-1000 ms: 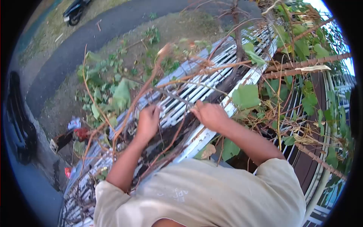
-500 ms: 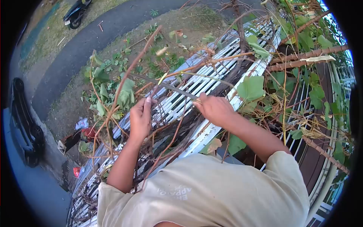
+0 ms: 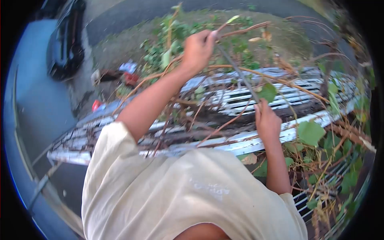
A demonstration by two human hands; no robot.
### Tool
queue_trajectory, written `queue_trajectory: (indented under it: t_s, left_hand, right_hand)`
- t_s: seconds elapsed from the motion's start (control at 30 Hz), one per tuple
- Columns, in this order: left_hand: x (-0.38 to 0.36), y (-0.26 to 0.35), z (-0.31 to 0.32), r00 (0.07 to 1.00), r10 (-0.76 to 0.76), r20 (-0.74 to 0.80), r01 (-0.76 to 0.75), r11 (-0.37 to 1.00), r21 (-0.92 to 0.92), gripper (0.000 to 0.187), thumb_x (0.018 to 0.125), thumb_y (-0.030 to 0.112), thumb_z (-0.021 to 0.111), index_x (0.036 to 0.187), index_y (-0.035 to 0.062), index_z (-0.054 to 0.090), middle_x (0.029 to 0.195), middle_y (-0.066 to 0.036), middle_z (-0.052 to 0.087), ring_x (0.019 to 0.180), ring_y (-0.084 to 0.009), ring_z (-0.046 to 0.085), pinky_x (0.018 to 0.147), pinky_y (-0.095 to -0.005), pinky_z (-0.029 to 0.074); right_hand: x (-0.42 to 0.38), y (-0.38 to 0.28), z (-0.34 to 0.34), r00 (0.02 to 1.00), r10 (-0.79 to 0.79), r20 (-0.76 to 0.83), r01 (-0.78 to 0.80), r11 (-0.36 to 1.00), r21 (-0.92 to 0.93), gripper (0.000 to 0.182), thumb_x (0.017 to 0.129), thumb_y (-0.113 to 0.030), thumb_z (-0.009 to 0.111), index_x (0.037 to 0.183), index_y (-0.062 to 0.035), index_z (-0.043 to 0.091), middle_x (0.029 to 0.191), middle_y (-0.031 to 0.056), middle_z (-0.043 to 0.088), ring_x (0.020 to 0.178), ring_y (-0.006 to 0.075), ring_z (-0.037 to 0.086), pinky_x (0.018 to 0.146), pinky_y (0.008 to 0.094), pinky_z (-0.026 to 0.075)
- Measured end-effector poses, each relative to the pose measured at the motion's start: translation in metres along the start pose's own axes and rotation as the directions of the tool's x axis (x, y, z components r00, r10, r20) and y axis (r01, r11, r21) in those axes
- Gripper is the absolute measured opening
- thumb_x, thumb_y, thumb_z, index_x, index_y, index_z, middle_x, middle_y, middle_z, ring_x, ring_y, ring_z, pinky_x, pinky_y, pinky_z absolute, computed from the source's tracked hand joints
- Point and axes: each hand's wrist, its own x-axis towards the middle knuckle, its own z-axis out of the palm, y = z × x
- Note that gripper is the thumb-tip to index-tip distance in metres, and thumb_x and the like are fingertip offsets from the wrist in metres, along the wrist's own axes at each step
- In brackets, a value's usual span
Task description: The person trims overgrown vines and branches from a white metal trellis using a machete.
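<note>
My right hand [image 3: 268, 123] is closed around the handle end of a long, narrow, grey-bladed knife [image 3: 239, 71]. The blade points up and left, its far end close to my left hand [image 3: 197, 53]. That hand is raised above the white slatted metal structure [image 3: 240, 98], fingers pinched on a brown vine stem [image 3: 245, 30]. A pale cut tip [image 3: 232, 19] sticks out just beyond my fingers. Whether the blade touches the stem is not clear. A green leaf [image 3: 267, 93] hangs beside the blade near my right hand.
Dry woody vines lie tangled over the slats. Leafy vines [image 3: 310, 133] and thick brown branches [image 3: 348, 132] crowd the right side. Below are a strip of soil, a paved path [image 3: 132, 18], a dark car [image 3: 66, 44] and some red litter [image 3: 131, 78].
My view has turned, so the structure lies more level. My left hand has moved up and away with the stem; my right hand and the knife have shifted right, the blade now steeper.
</note>
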Motion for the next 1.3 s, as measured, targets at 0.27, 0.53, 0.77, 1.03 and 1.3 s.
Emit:
queue_trajectory:
  t_s: [0.27, 0.53, 0.77, 1.03, 1.3]
  left_hand:
    - [0.018, -0.118, -0.004, 0.989, -0.016, -0.150, 0.066, 0.942, 0.328, 0.040, 0.109, 0.034, 0.059, 0.099, 0.0005, 0.078, 0.062, -0.013, 0.061, 0.059, -0.0218, 0.061, 0.060, -0.0420, 0.048]
    - [-0.039, -0.051, -0.029, 0.881, -0.341, 0.329, 0.238, 0.919, 0.315, 0.042, 0.108, 0.039, 0.057, 0.126, 0.0043, 0.072, 0.084, -0.013, 0.073, 0.077, -0.0232, 0.073, 0.074, -0.0412, 0.055]
    - [-0.165, 0.106, -0.182, 0.956, -0.254, 0.147, 0.131, 0.817, 0.562, 0.032, 0.102, 0.026, 0.073, 0.115, -0.0018, 0.068, 0.097, -0.015, 0.071, 0.095, -0.0271, 0.071, 0.089, -0.0403, 0.055]
    - [-0.390, 0.136, -0.202, 0.789, -0.615, -0.002, 0.391, 0.498, 0.774, 0.029, 0.097, 0.023, 0.076, 0.121, 0.0068, 0.077, 0.110, -0.013, 0.072, 0.103, -0.0332, 0.068, 0.091, -0.0440, 0.054]
    - [-0.353, 0.099, -0.170, 0.781, -0.611, -0.128, 0.542, 0.564, 0.623, 0.024, 0.094, 0.025, 0.082, 0.103, 0.0029, 0.082, 0.099, -0.012, 0.075, 0.096, -0.0284, 0.068, 0.087, -0.0405, 0.053]
  right_hand:
    - [-0.008, -0.003, 0.008, 0.996, -0.085, -0.020, 0.084, 0.995, -0.060, 0.043, 0.112, -0.042, 0.049, 0.142, -0.0119, 0.055, 0.099, 0.0200, 0.074, 0.081, 0.0399, 0.075, 0.066, 0.0532, 0.059]
    - [-0.006, -0.005, 0.006, 0.984, -0.133, 0.117, 0.151, 0.975, -0.161, 0.041, 0.113, -0.041, 0.048, 0.142, -0.0137, 0.056, 0.100, 0.0196, 0.075, 0.082, 0.0393, 0.076, 0.067, 0.0522, 0.059]
    - [-0.006, -0.006, 0.005, 0.987, -0.120, 0.104, 0.133, 0.983, -0.127, 0.039, 0.114, -0.042, 0.047, 0.140, -0.0160, 0.056, 0.106, 0.0189, 0.076, 0.088, 0.0423, 0.074, 0.069, 0.0553, 0.057]
    - [-0.006, -0.005, 0.010, 0.986, -0.133, 0.101, 0.144, 0.982, -0.120, 0.043, 0.114, -0.044, 0.046, 0.144, -0.0149, 0.056, 0.108, 0.0185, 0.075, 0.087, 0.0408, 0.075, 0.067, 0.0530, 0.059]
    - [-0.007, -0.004, 0.008, 0.989, -0.126, 0.074, 0.134, 0.983, -0.125, 0.041, 0.113, -0.042, 0.048, 0.143, -0.0146, 0.056, 0.106, 0.0180, 0.075, 0.086, 0.0389, 0.076, 0.068, 0.0517, 0.059]
